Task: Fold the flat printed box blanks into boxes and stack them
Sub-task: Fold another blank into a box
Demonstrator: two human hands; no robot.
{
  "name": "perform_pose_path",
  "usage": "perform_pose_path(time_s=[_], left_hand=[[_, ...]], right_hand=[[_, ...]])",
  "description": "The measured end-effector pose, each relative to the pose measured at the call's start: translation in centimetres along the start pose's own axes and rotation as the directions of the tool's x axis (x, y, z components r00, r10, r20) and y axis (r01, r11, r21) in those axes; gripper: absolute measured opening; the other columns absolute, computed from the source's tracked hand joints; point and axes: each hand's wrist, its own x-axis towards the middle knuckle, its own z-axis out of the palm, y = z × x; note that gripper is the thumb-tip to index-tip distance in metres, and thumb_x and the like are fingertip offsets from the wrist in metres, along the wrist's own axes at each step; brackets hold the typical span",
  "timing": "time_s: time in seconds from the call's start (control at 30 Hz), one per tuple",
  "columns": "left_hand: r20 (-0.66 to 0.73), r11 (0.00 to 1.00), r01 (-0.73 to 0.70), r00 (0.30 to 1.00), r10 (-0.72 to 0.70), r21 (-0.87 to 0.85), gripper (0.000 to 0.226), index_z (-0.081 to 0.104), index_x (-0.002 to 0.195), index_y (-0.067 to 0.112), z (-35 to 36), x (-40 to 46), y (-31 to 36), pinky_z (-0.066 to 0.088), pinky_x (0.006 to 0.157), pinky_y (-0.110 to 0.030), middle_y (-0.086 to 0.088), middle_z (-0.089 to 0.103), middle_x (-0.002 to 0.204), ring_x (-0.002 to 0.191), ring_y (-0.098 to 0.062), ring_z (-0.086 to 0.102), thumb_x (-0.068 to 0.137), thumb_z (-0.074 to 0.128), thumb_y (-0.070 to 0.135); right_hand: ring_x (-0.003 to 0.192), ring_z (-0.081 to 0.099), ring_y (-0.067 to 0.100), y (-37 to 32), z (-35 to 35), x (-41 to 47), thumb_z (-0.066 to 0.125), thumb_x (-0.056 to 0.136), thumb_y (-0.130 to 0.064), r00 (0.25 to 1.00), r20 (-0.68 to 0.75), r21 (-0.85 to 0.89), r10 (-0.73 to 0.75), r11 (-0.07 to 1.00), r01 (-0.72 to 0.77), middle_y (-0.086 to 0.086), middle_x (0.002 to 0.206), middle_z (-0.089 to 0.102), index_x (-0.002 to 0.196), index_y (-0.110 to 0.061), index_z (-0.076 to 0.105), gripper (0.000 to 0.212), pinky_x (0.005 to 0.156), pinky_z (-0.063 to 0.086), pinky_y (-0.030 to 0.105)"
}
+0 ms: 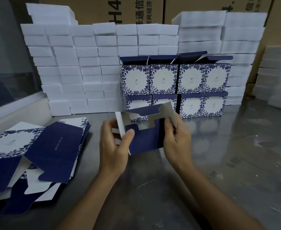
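Left hand [113, 146] fingers [128, 135] pinch the white side flap of the box blank [144, 140]; right hand [176, 138] fingers curl around its opposite edge, holding it above the tabletop [219, 155]. The card appears light, stiff along creases and easily bent: grip at panel edges. Flat blanks [36, 155] lie left; folded boxes [176, 85] stand stacked behind.

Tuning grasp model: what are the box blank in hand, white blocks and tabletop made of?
Box blank: thin printed paperboard, navy outside, pale inside, holding creased flaps. White blocks: probably foam, matte with soft fuzzy edges. Tabletop: likely stainless steel, grey with blurred reflections.
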Motion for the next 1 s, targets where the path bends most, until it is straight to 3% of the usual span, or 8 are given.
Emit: perform_pose_path(time_s=[0.1, 0.2, 0.3, 0.4, 0.43, 0.6, 0.8, 1.0], left_hand=[[-0.023, 0.997, -0.069, 0.997, 0.068, -0.017, 0.057, 0.049, 0.127, 0.031, -0.1, 0.15, 0.49, 0.043, 0.087, -0.016, 0.002, 0.057, 0.125, 0.109, -0.007, 0.055, 0.074, 0.058, 0.051], [-0.032, 0.997, -0.033, 0.999, 0.031, -0.072, 0.063, 0.043, 0.134, 0.04, -0.01, 0.27, 0.8, 0.042, 0.097, -0.023, 0.015, 0.052, 0.134, 0.119, -0.004, 0.051, 0.074, 0.057, 0.053], [-0.058, 0.999, -0.002, 0.998, -0.001, -0.046, 0.048, 0.049, 0.122, 0.048, 0.17, 0.46, 1.03, 0.046, 0.09, -0.023, 0.03, 0.052, 0.12, 0.112, 0.004, 0.051, 0.076, 0.055, 0.061], [-0.079, 0.998, 0.041, 0.996, -0.044, -0.044, 0.037, 0.053, 0.106, 0.043, 0.21, 0.69, 1.03, 0.049, 0.092, -0.036, 0.015, 0.055, 0.116, 0.111, -0.01, 0.055, 0.078, 0.053, 0.066], [-0.092, 0.997, 0.051, 0.994, -0.056, -0.049, 0.037, 0.053, 0.102, 0.04, 0.18, 0.77, 0.94, 0.047, 0.092, -0.033, 0.011, 0.056, 0.114, 0.11, -0.009, 0.054, 0.077, 0.052, 0.068], [-0.131, 0.993, 0.104, 0.985, -0.11, -0.052, 0.038, 0.051, 0.088, 0.036, 0.26, 0.86, 0.63, 0.038, 0.08, -0.018, -0.002, 0.056, 0.11, 0.099, -0.008, 0.052, 0.075, 0.045, 0.072], [-0.105, 0.996, 0.082, 0.991, -0.086, -0.038, 0.035, 0.05, 0.084, 0.038, 0.63, 0.5, 0.55, 0.037, 0.074, -0.007, -0.001, 0.056, 0.105, 0.091, 0.0, 0.051, 0.077, 0.043, 0.071], [-0.107, 0.996, 0.082, 0.991, -0.084, -0.017, 0.04, 0.05, 0.08, 0.032, 0.6, 0.32, 0.34, 0.036, 0.07, -0.008, 0.001, 0.056, 0.095, 0.086, -0.005, 0.05, 0.077, 0.043, 0.071]], right_hand=[[0.123, 0.055, 0.004, -0.18, 0.15, -0.25, 0.037, 0.104, -0.031, 0.995, 0.077, -0.059, -0.065, 0.996, 0.07, -0.012, 0.135, 0.061, 0.145, -0.024, 0.052, 0.044, 0.103, 0.043, 0.026], [0.128, 0.049, -0.004, -0.15, 0.19, -0.4, 0.037, 0.104, -0.035, 0.981, 0.158, -0.082, -0.112, 0.989, 0.127, -0.033, 0.137, 0.05, 0.153, -0.034, 0.039, 0.049, 0.105, 0.044, 0.028], [0.132, 0.047, -0.002, -0.17, 0.17, -0.59, 0.043, 0.101, -0.05, 0.966, 0.215, -0.043, -0.146, 0.986, 0.159, -0.033, 0.141, 0.046, 0.154, -0.035, 0.035, 0.056, 0.106, 0.046, 0.034], [0.137, 0.045, 0.002, -0.32, 0.26, -0.71, 0.04, 0.098, -0.064, 0.959, 0.224, -0.011, -0.171, 0.984, 0.178, -0.019, 0.148, 0.047, 0.152, -0.029, 0.04, 0.065, 0.109, 0.041, 0.026], [0.135, 0.046, 0.002, -0.36, 0.33, -0.71, 0.038, 0.099, -0.063, 0.962, 0.208, -0.005, -0.176, 0.983, 0.181, -0.018, 0.146, 0.05, 0.15, -0.027, 0.044, 0.063, 0.109, 0.04, 0.023], [0.116, 0.059, 0.006, -0.47, 0.59, -0.53, 0.047, 0.101, -0.042, 0.982, 0.115, -0.086, -0.153, 0.983, 0.163, -0.011, 0.124, 0.064, 0.13, -0.023, 0.06, 0.038, 0.097, 0.05, 0.034], [0.095, 0.062, 0.007, -0.46, 0.44, -0.28, 0.064, 0.094, -0.028, 0.978, -0.049, -0.211, -0.203, 0.959, 0.188, -0.002, 0.103, 0.068, 0.115, -0.012, 0.07, 0.027, 0.083, 0.043, 0.012], [0.078, 0.055, 0.003, -0.44, 0.17, 0.06, 0.073, 0.09, -0.008, 0.963, -0.105, -0.226, -0.25, 0.949, 0.221, 0.001, 0.084, 0.065, 0.086, -0.004, 0.072, 0.006, 0.074, 0.038, 0.007]])
